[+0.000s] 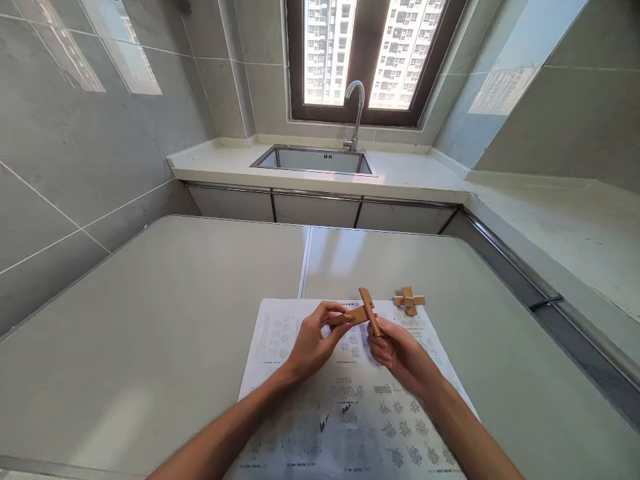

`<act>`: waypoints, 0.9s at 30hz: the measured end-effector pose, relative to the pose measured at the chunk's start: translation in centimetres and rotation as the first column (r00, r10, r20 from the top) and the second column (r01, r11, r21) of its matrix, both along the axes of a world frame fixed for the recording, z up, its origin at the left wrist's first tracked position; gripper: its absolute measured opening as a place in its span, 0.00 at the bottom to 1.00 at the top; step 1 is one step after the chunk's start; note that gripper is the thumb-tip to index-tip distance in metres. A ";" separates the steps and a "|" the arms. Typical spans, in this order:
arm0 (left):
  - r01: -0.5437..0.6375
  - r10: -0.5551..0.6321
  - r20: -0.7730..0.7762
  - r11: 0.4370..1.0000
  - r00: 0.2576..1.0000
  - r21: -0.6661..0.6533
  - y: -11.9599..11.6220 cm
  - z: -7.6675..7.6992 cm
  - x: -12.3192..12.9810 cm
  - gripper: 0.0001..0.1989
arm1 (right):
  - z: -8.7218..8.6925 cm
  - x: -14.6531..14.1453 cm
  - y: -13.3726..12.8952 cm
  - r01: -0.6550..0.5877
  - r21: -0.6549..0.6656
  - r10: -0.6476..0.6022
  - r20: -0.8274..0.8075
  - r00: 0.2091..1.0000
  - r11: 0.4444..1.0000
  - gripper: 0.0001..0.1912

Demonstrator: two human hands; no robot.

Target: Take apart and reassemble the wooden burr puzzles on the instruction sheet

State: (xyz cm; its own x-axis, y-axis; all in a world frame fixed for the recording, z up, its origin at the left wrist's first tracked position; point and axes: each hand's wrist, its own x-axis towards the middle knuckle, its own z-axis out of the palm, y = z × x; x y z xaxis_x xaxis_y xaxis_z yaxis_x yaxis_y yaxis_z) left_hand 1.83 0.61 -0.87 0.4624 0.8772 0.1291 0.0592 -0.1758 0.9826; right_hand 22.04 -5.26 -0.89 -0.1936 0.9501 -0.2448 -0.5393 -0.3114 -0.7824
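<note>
My left hand (317,339) pinches a flat wooden piece (356,315) that points right. Between the fingers of my right hand (400,350) is a second wooden piece (367,303), slanting from upper left to lower right. The two pieces meet crosswise above a printed sheet (300,400). A small assembled wooden cross (409,301) lies at the sheet's upper right edge. Line drawings and a few dark handwritten marks show on the paper.
The sheet lies on a large pale table (200,300) with a seam up its middle. Beyond its far edge, a counter (410,175) holds a sink (315,160) and a curved faucet (356,113) under a window. Another counter (565,220) runs along the right.
</note>
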 end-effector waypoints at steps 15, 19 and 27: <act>0.017 -0.018 0.023 1.000 1.000 0.023 -0.1 0.2 -0.2 0.15 | -0.6 0.7 0.1 -0.080 0.030 0.083 -0.104 0.991 0.996 0.17; 0.043 -0.041 0.084 0.999 0.996 -0.016 0.0 0.3 -0.1 0.15 | -1.0 0.9 0.1 -0.080 0.030 0.084 -0.177 0.981 0.996 0.15; 0.084 -0.049 0.225 0.985 0.973 -0.151 0.4 -0.5 -0.1 0.19 | -1.3 1.2 -0.1 -0.096 0.007 0.095 -0.259 0.961 0.995 0.13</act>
State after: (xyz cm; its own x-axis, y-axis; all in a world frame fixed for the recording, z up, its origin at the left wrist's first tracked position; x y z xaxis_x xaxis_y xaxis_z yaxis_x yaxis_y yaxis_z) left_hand 1.77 1.04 -1.38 0.4962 0.8630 0.0954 -0.1673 -0.0128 0.9858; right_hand 23.19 -5.38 -2.21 -0.3409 0.9227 -0.1799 -0.6904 -0.3756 -0.6183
